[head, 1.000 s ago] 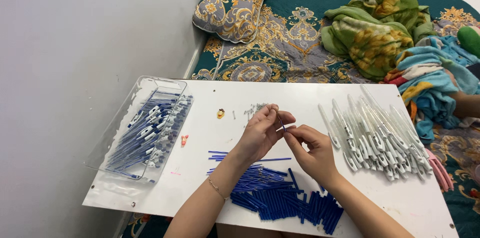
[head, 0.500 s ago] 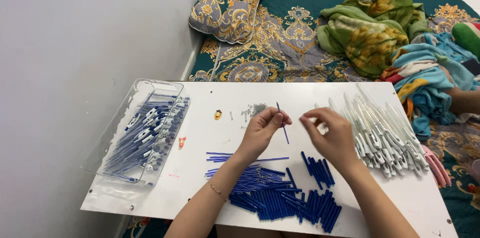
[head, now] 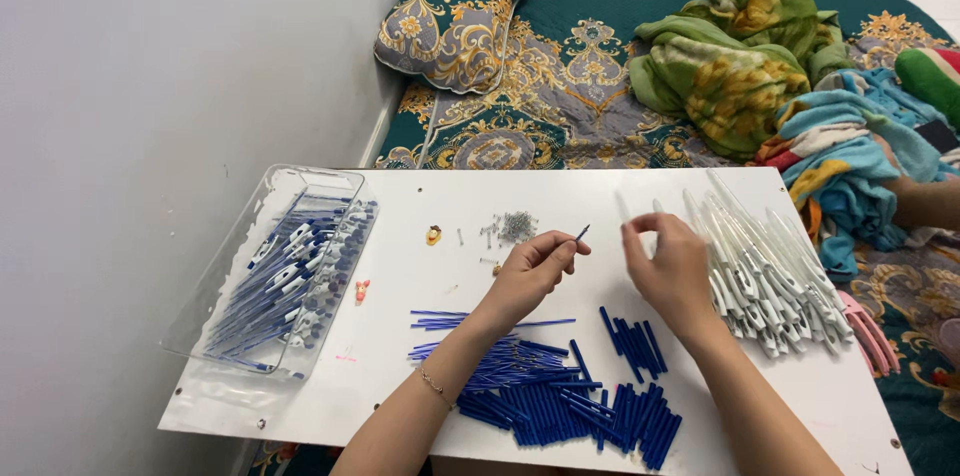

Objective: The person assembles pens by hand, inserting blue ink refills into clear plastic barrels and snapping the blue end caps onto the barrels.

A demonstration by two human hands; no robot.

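Left hand (head: 535,271) pinches thin blue ink refill (head: 580,234) above white board (head: 400,266); right hand (head: 670,266) reaches clear pen barrels (head: 770,271), grip unclear. Best align tip steadily.

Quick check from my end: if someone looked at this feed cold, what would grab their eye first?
Probably the two hands at the middle of the white board: the left hand pinches a thin blue refill, the right hand reaches toward the heap of white pen barrels on the right. Next, the pile of blue tubes at the near edge and the clear tray of assembled pens on the left.
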